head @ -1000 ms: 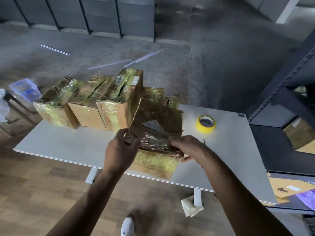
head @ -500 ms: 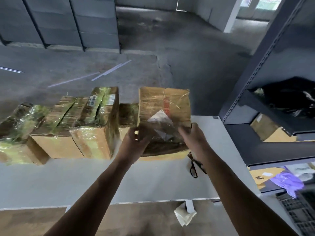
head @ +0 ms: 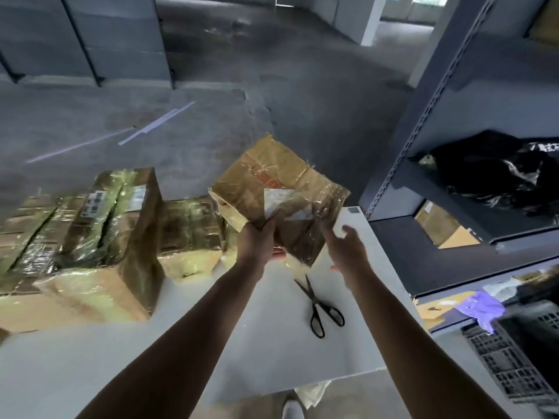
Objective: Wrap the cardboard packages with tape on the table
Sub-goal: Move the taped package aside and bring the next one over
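A tape-wrapped cardboard package (head: 278,189) with a white label is lifted and tilted above the white table (head: 211,343). My left hand (head: 257,240) grips its lower edge. My right hand (head: 344,246) is just off the package's right side, fingers spread and holding nothing. Several other taped packages (head: 106,237) stand in a row on the table's left part. No tape roll is in view.
Black scissors (head: 317,303) lie on the table below my right hand. A grey metal shelf rack (head: 423,140) with boxes, a black bag and a purple glove stands close on the right. A dark crate (head: 514,358) sits at lower right.
The package has risen off the table and tipped to the right. My right hand has let go of it. The view has swung right, so the yellow tape roll has left the frame.
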`<state>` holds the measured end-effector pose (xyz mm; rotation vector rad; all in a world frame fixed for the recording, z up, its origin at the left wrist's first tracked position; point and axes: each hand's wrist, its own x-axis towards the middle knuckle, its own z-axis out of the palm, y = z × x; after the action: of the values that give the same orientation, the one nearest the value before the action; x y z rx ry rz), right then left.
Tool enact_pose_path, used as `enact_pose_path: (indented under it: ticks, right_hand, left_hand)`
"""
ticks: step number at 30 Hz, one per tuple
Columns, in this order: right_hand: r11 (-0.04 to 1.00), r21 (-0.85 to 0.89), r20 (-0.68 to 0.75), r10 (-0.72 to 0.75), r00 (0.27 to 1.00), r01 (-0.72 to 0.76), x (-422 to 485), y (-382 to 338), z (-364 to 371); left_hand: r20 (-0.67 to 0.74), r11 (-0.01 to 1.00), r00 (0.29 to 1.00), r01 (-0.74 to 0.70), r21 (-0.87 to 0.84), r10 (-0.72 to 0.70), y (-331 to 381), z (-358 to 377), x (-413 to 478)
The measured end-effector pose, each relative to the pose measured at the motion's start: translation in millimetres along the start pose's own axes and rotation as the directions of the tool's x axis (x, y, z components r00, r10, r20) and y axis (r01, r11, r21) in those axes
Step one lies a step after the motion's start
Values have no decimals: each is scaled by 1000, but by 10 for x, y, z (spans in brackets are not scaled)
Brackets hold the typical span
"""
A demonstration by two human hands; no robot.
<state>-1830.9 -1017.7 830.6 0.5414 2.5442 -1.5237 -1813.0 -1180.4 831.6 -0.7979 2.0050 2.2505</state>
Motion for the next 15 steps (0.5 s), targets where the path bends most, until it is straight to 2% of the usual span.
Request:
enact_pose_path:
  ticks: [2, 3, 7, 9, 12, 15]
  right_hand:
    - [992, 102, 134, 67, 989, -81, 128, 30, 23]
    - [989, 134, 129, 46, 991, -63, 215, 31, 14]
    - [991, 129, -52, -29, 998, 36, 683, 33, -258]
    - [987, 160, -84, -21, 996, 35, 930, 49, -442]
    - [997, -50, -190, -69, 979, 60, 1307, 185, -685]
    - [986, -146, -201, -113, 973, 84, 1556, 352, -835]
  left_hand:
    - [13, 1000, 1000, -10, 3, 10, 39, 257, 113]
    - [31, 1000, 999, -21, 22, 20, 58, 385, 171]
    - [146, 980, 988, 14, 198, -44, 129, 776, 497]
    - [131, 957, 991, -18, 290, -21, 114, 867, 743]
    - [-31, 931, 991, -112, 348, 131, 40, 906, 1145]
    - [5, 897, 982, -174, 406, 188, 142, 981, 1274]
